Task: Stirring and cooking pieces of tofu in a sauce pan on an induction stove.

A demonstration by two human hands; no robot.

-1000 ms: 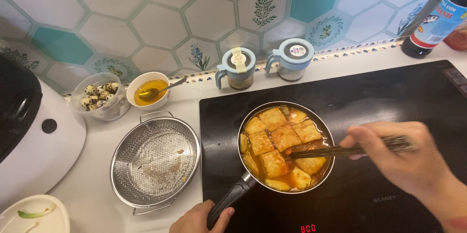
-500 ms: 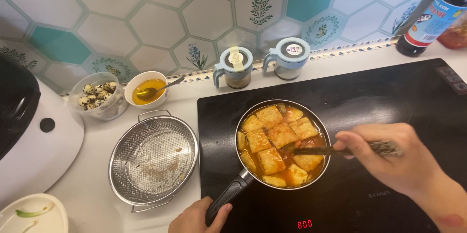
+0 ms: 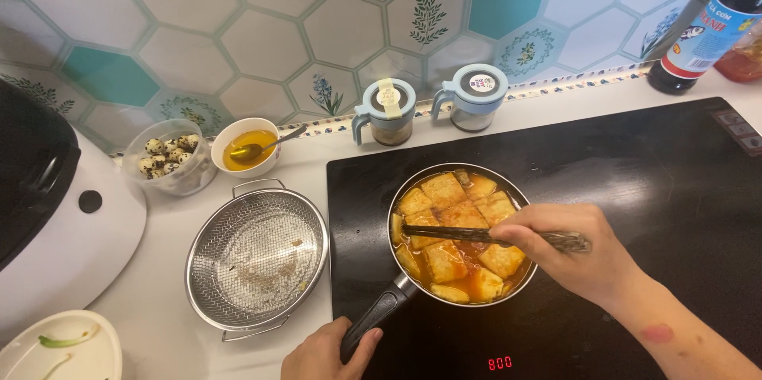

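A small steel pan sits on the black induction hob, filled with fried tofu squares in orange-red sauce. My left hand grips the pan's black handle at the bottom edge. My right hand holds dark chopsticks level over the pan, their tips at the tofu on the left side.
A metal mesh strainer lies left of the hob. Behind it stand a bowl of quail eggs, a sauce bowl with a spoon, two lidded jars and a dark bottle. A white appliance and a plate lie left.
My right hand has shifted left over the pan, and the chopstick tips have moved from the right side of the tofu to the left. My left hand stays on the handle.
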